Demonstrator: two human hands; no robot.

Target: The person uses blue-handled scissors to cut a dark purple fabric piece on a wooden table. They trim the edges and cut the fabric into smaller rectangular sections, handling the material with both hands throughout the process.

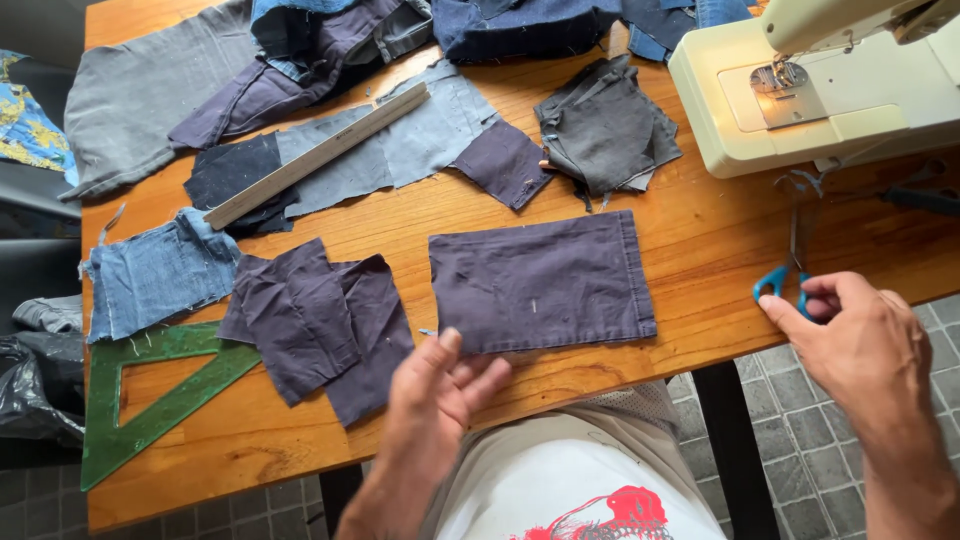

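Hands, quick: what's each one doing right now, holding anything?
Left hand: open, fingers spread, holding nothing, at the near edge of the dark purple fabric piece.
Right hand: closed on the blue-handled scissors.

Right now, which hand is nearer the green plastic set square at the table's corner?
Left. The left hand hangs open over the table's front edge, a little to the right of the green plastic set square. The right hand is far across, fingers at the blue-handled scissors.

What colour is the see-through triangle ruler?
The triangle ruler is green, lying at the table's left front corner, in the head view.
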